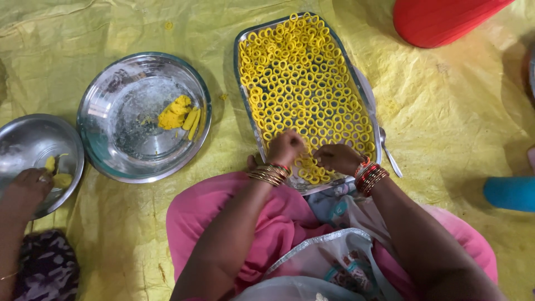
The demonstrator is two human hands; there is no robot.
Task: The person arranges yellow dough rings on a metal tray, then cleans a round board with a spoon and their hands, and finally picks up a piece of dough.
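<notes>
I see both of my hands low over the near end of a long steel tray [249, 42] that lies on a yellow sheet [457, 111]. The tray is packed nearly edge to edge with small yellow dough rings [301, 78], laid flat and touching one another. My left hand [285, 147] rests on the rings at the near end, fingers curled downward and bunched together; whether they pinch a ring I cannot tell, since the knuckles hide the tips. My right hand [337, 158] sits just beside it, also over the near rows, fingers bent in toward the palm, and what they grip is hidden too. Bangles [270, 174] circle both wrists.

A spoon [389, 153] lies on the sheet along the tray's right edge. To the left of the tray stands a round steel plate [111, 89] holding a lump of yellow dough [174, 113] and a couple of rolled sticks beside it. Further left, another person's hand [27, 189] rests on the rim of a second steel plate [33, 139] with bits of dough. A red object [440, 19] sits at the top right.
</notes>
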